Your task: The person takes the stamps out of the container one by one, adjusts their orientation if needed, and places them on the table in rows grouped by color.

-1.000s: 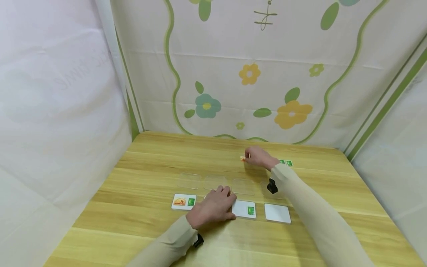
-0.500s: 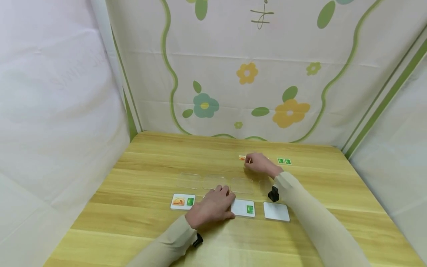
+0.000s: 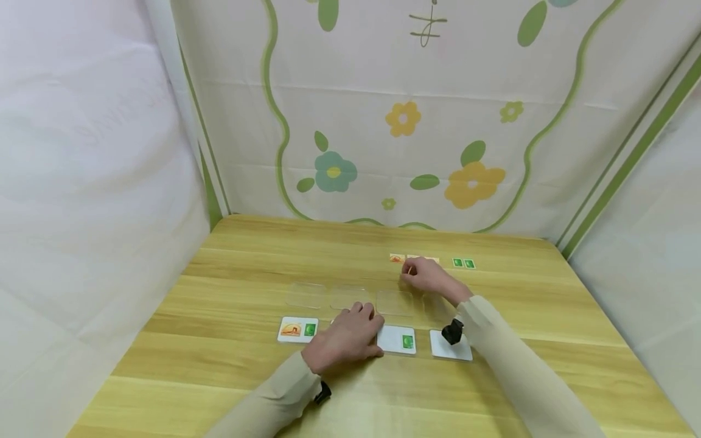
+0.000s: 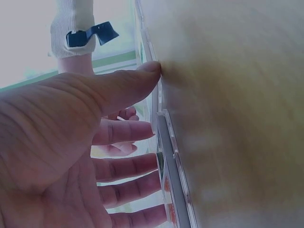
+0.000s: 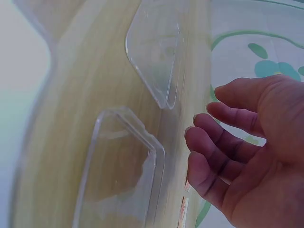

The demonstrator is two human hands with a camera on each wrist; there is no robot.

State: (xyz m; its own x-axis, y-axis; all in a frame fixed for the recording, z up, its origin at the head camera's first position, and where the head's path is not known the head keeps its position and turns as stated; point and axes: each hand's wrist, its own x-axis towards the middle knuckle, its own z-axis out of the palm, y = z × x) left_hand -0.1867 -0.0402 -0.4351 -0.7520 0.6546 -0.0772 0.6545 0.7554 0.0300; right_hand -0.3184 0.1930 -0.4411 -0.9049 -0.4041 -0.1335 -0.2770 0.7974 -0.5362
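I judge I'm gathering picture pieces [image 3: 457,263]: my left hand [image 3: 346,337] lies spread against the white card [image 3: 391,339], my right hand [image 3: 429,277] hovers curled near the orange piece [image 3: 397,258] above the tabletop [image 3: 164,365], any pinch unreadable, and next calls for squaring one onto a card.

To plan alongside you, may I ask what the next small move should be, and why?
Perhaps the right hand should bring a small rectangular orange-printed piece to the white rectangular card bearing only a green rectangle: its left part is blank, whereas the leftmost white card pairs an orange picture with green. Whether that hand holds one is unclear.
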